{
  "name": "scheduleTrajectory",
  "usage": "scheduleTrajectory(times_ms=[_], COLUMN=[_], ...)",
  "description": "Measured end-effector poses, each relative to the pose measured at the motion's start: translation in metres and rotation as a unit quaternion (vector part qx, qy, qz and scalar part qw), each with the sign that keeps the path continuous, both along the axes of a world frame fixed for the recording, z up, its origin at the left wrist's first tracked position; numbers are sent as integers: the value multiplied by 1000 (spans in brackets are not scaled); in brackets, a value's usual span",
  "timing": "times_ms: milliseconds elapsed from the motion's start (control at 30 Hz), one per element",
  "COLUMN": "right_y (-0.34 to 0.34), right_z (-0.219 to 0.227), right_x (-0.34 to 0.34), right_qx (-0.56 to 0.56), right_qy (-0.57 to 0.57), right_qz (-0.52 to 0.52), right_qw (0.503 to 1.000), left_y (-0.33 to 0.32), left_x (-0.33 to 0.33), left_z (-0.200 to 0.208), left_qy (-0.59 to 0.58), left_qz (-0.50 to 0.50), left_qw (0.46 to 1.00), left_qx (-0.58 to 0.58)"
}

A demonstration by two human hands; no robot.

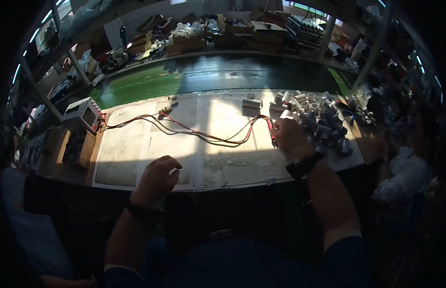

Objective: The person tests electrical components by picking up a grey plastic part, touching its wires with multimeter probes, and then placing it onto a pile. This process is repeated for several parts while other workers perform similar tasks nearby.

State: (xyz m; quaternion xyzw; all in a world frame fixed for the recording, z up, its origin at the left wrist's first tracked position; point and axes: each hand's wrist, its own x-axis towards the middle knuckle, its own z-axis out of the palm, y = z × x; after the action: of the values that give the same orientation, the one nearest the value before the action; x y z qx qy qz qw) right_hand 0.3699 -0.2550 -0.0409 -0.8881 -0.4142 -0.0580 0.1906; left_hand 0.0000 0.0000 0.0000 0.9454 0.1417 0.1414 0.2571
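Note:
My right hand [290, 137] reaches into the edge of a heap of small grey and white cylinders [324, 122] at the bench's right end; its fingers curl around one pale cylinder [285, 114], and a red probe [272, 137] on the red and black leads [204, 134] lies just left of it. My left hand [158, 176] hovers loosely curled over the near edge of the bench, holding nothing visible. The leads run left across the bench to a small white meter box [81, 114].
The white paper-covered bench top [223, 158] lies under both hands. A lone white cylinder [252, 102] lies at the back. Behind runs a green conveyor belt [208, 77], with cardboard boxes [184, 33] and shelves beyond. A white bag [400, 177] sits at right.

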Motion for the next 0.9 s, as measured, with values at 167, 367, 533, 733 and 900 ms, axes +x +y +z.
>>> scheduleTrajectory(times_ms=[167,367,533,733,900], right_y=[0,61,65,63,38], right_z=[-36,-73,28,30,-16], right_x=[49,44,-6,-80,-81], right_qx=[-116,-61,-64,236,197], right_qy=[-154,-60,285,410,275], right_qz=[103,-110,-4,32,70], right_qw=[976,990,956,880,938], left_y=[1,99,96,22,-1], left_x=[5,-46,-60,-23,17], left_z=[-36,-38,-10,4,-1], left_qy=[7,60,101,142,137], left_qz=[44,186,182,-37,-99], left_qw=[999,979,978,978,980], left_qx=[-24,63,-26,-147,-106])
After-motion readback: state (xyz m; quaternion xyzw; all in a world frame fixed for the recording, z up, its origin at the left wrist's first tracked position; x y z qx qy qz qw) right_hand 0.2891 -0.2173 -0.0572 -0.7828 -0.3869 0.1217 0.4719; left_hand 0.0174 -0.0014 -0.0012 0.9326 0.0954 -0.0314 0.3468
